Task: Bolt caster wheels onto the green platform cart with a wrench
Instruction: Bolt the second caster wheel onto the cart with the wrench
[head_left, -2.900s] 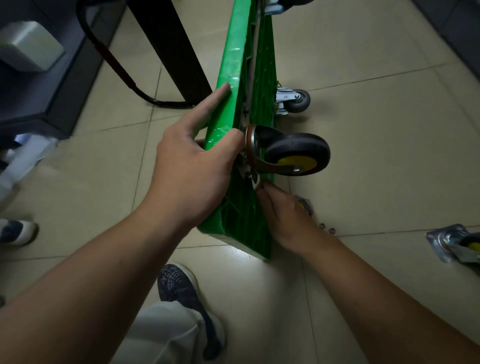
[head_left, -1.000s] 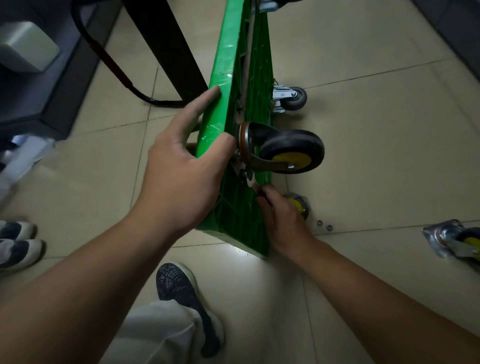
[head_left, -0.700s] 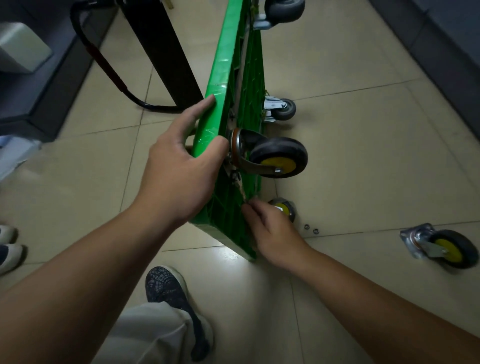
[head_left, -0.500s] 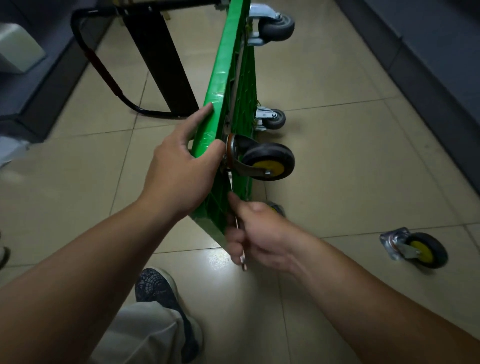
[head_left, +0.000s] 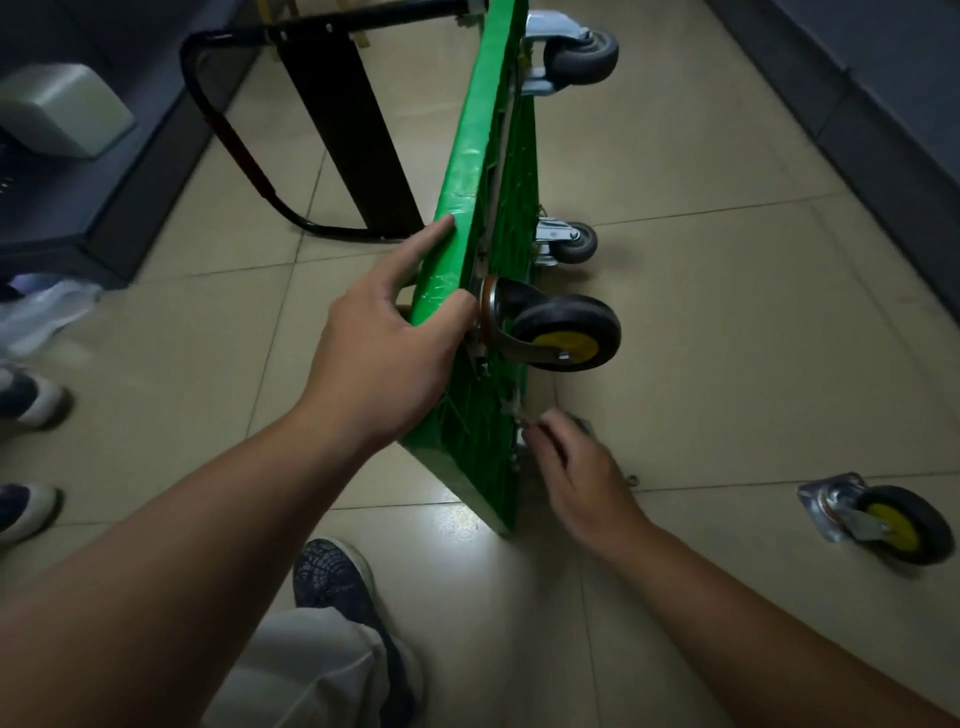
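Observation:
The green platform cart (head_left: 475, 171) stands on its long edge on the tiled floor, underside facing right. My left hand (head_left: 384, 353) grips its upper edge, thumb over the rim beside a mounted black caster wheel with a yellow hub (head_left: 563, 332). Low on the underside, my right hand (head_left: 569, 470) is blurred, its fingers curled round a thin metal wrench (head_left: 519, 415) at the cart's near corner. Behind that hand another caster is mostly hidden. Two small grey casters (head_left: 571, 241) are fixed at the far end.
A loose caster with a yellow hub (head_left: 888, 525) lies on the floor at the right, with small nuts (head_left: 631, 479) nearer the cart. The cart's black handle (head_left: 337, 130) folds out to the left. Another person's shoes (head_left: 26, 395) stand at left, my shoe (head_left: 332, 582) below.
My right hand has shifted down and right along the underside, from beside the mounted caster's plate to the near lower corner. My left hand keeps its grip. The view has tilted up.

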